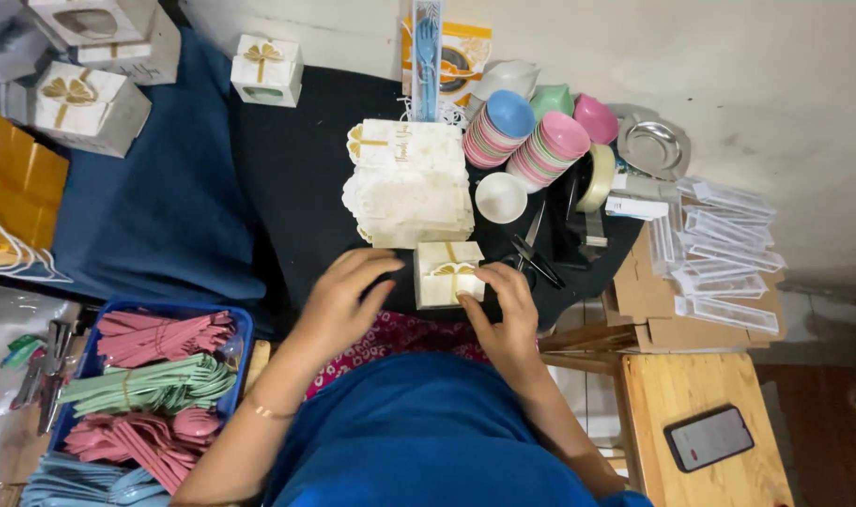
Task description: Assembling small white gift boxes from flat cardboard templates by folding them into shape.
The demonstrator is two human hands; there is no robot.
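Observation:
A small white gift box [447,273] with a gold bow stands on the black cloth [296,169] just in front of me. My right hand [505,310] grips its right side, thumb at the lower corner. My left hand [345,299] rests on the cloth just left of the box, fingers curled toward it, touching or almost touching its edge. Behind the box lies a stack of flat white box blanks [411,183] with gold print.
Stacked pastel bowls [526,136], a white bowl [500,197], a tape roll [597,176] and scissors [533,253] sit at right. Clear cutlery sleeves [724,249] lie on cardboard. A blue bin [151,390] holds pastel cutlery bundles. Finished boxes [90,103] stand far left. A phone [709,437] lies on a wooden stool.

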